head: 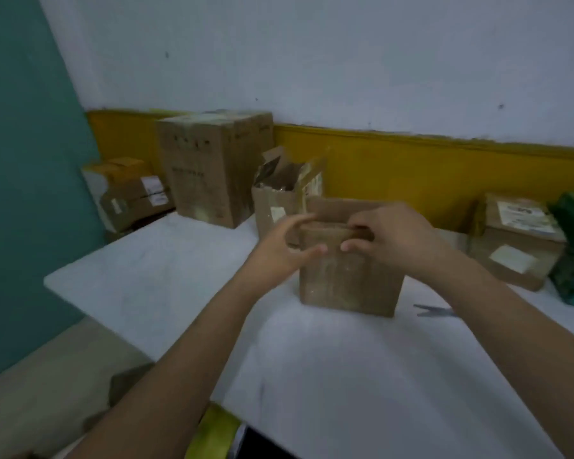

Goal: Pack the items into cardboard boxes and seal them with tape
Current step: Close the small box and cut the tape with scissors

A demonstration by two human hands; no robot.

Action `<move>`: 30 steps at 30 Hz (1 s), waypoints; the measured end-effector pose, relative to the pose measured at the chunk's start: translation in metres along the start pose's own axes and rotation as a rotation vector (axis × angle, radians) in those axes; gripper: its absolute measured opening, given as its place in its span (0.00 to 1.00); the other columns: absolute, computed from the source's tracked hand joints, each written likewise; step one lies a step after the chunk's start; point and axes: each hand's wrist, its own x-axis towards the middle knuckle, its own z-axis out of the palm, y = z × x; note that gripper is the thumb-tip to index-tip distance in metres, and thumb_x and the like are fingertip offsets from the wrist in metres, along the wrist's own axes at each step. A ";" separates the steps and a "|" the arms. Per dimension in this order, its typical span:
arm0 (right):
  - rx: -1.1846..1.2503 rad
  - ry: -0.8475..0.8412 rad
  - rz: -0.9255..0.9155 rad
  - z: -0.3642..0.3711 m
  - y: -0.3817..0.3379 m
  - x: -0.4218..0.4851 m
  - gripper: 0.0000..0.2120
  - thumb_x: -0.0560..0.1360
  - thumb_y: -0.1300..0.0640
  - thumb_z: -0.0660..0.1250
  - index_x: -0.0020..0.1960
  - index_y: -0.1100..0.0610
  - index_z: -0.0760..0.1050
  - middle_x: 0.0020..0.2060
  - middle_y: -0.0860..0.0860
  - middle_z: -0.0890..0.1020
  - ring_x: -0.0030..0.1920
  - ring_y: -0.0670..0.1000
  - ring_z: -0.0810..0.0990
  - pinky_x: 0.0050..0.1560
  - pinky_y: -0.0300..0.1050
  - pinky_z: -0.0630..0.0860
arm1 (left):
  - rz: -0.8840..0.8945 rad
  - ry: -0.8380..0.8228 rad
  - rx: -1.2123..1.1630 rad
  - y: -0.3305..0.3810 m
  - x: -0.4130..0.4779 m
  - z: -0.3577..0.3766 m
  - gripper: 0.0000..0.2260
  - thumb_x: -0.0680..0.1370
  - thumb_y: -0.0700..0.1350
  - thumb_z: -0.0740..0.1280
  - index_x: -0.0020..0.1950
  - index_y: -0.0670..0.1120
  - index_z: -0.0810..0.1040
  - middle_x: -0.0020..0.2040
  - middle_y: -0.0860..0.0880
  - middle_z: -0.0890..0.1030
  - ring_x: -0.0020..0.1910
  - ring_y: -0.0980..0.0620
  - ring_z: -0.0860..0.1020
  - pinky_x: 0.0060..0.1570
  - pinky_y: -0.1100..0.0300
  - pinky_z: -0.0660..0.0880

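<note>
The left hand [287, 248] and right hand [390, 241] both pinch the top flap [325, 230] of the small box [348, 283], where uneven pressure could crease it or tip the box

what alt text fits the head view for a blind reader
The left hand and right hand pinch the top flap of a small cardboard box on a white table. Behind stand other boxes; scissors lie beside it.
</note>
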 end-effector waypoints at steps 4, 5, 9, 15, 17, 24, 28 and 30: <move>0.107 0.412 -0.065 0.004 -0.036 -0.016 0.24 0.78 0.38 0.60 0.67 0.52 0.73 0.67 0.51 0.75 0.65 0.55 0.72 0.65 0.54 0.67 | -0.055 0.453 0.084 -0.022 -0.065 -0.044 0.12 0.78 0.48 0.70 0.61 0.54 0.79 0.56 0.59 0.78 0.53 0.66 0.76 0.50 0.77 0.69; 0.216 0.572 -0.155 0.007 -0.054 -0.022 0.20 0.79 0.42 0.61 0.64 0.54 0.76 0.62 0.52 0.78 0.61 0.53 0.74 0.61 0.50 0.69 | -0.114 0.627 0.082 -0.034 -0.091 -0.051 0.08 0.78 0.46 0.69 0.56 0.54 0.80 0.50 0.59 0.79 0.48 0.65 0.77 0.45 0.75 0.71; 0.620 0.416 -0.328 0.047 -0.125 -0.034 0.15 0.82 0.45 0.57 0.56 0.51 0.79 0.50 0.43 0.81 0.48 0.40 0.76 0.50 0.33 0.71 | -0.544 0.940 -0.090 -0.083 -0.184 -0.046 0.05 0.79 0.47 0.66 0.47 0.47 0.73 0.40 0.50 0.76 0.39 0.52 0.75 0.36 0.58 0.69; 0.860 -0.037 -0.153 0.129 -0.168 -0.040 0.13 0.82 0.50 0.60 0.59 0.52 0.80 0.52 0.47 0.81 0.52 0.46 0.79 0.53 0.41 0.75 | -0.666 0.235 -0.252 -0.095 -0.227 0.006 0.21 0.72 0.69 0.64 0.56 0.56 0.75 0.49 0.59 0.82 0.44 0.64 0.81 0.38 0.71 0.73; 0.876 -0.041 -0.143 0.134 -0.164 -0.042 0.13 0.82 0.48 0.59 0.60 0.50 0.79 0.53 0.43 0.81 0.53 0.42 0.78 0.53 0.38 0.74 | -0.594 0.095 -0.455 -0.092 -0.230 0.008 0.21 0.73 0.66 0.68 0.56 0.53 0.78 0.44 0.51 0.85 0.40 0.56 0.83 0.38 0.66 0.77; 0.666 -0.300 -0.433 0.123 -0.158 -0.051 0.18 0.81 0.48 0.62 0.70 0.44 0.72 0.71 0.43 0.71 0.71 0.48 0.66 0.72 0.49 0.61 | -0.757 -0.086 -0.504 -0.067 -0.229 -0.028 0.13 0.81 0.51 0.67 0.57 0.41 0.78 0.35 0.41 0.84 0.28 0.49 0.80 0.31 0.59 0.78; 0.564 -0.489 -0.511 0.114 -0.160 -0.057 0.24 0.81 0.43 0.59 0.76 0.39 0.61 0.78 0.40 0.54 0.78 0.45 0.48 0.77 0.45 0.47 | -0.852 -0.092 -0.443 -0.045 -0.217 -0.037 0.10 0.80 0.47 0.68 0.51 0.39 0.78 0.31 0.41 0.83 0.26 0.50 0.80 0.29 0.60 0.77; 0.559 -0.523 -0.528 0.107 -0.164 -0.056 0.24 0.81 0.44 0.60 0.76 0.40 0.61 0.79 0.40 0.52 0.78 0.43 0.47 0.77 0.45 0.47 | -0.859 -0.103 -0.369 -0.037 -0.215 -0.035 0.10 0.80 0.47 0.68 0.51 0.39 0.77 0.31 0.42 0.83 0.27 0.49 0.81 0.29 0.60 0.78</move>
